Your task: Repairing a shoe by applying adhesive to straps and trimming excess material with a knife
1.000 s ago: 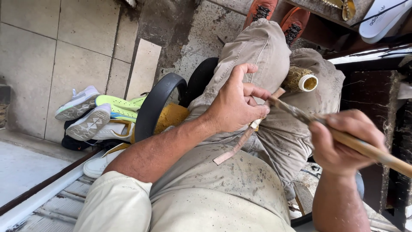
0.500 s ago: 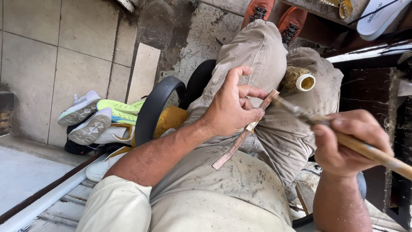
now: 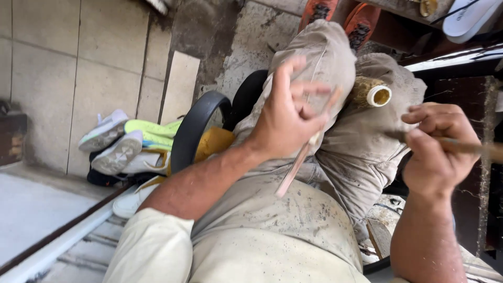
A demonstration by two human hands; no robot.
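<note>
The head camera looks down along the person's own body, and the picture is turned so that the legs run toward the upper right. The left hand [image 3: 285, 118] is loosely curled above the thigh, thumb and fingers pinching a thin, flat strip [image 3: 296, 167], pale tan, smooth and narrow like a split sliver of cane or bamboo. The long axis of the strip runs diagonally: its free end points down and left toward the person's waist, while the upper end runs up and right into the fingers, where motion blur hides it. The right hand [image 3: 437, 149], to the right of the strip, is closed in a fist around a slim, round, light-brown stick [image 3: 471, 148] that lies nearly level, its near end pointing left toward the strip and its far end leaving the frame at the right edge; blur hides whether its tip touches the strip. Just right of the strip's upper end, on the knee, rests a short yellowish tube [image 3: 373, 93] with a fibrous side and a round, hollow end. The trousers [image 3: 293, 230] beneath are beige cloth, dusty and speckled grey. Left of the strip stands a black curved hoop [image 3: 191, 131], and farther left, white and lime-green sneakers [image 3: 126, 144] lie against a tiled wall [image 3: 52, 57].
</note>
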